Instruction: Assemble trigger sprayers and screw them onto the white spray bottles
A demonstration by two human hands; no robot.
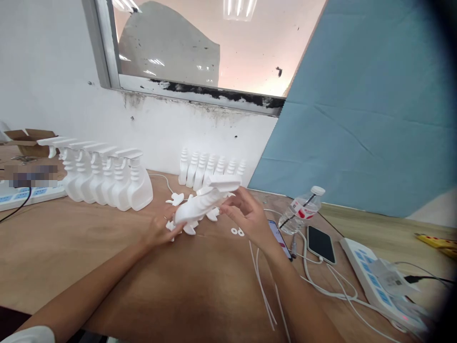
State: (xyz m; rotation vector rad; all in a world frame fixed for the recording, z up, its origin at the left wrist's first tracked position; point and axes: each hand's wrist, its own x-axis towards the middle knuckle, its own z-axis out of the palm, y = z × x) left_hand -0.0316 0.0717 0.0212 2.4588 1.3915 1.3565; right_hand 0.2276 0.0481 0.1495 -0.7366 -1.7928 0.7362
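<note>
1. White spray bottle (pixel 200 205), one, centre of the frame: held above the wooden table (pixel 200 290), tilted well over, its head end to the right and its base to the lower left.
2. Left hand (pixel 160 230), left of centre: closed about the base of that bottle, thumb along the near side, other fingers largely hidden behind.
3. Right hand (pixel 250 216), right of centre: thumb and fingers curled at the head end, beside the trigger; from where I stand, I cannot tell whether they pinch it.
4. Loose white trigger pieces (pixel 176 199), several: on the table around and beneath the held bottle, some partly covered by it.
5. White rings (pixel 234 231), two, flat, side by side, just below the right hand.
6. Bottles with spray heads (pixel 140 190), one row, upright, left of the frame.
7. Bottles without heads (pixel 193 172), one row, upright, near the wall, above centre.
8. Thin white tubes (pixel 262 289), lower centre-right, near the right forearm.
9. Clear drink bottle (pixel 303 209), red-and-white label, right of centre; two phones (pixel 321 244) lie near it.
10. White power strip (pixel 369 274), lower right, cables attached.
11. Cardboard box (pixel 34 148), flaps open, far left.
</note>
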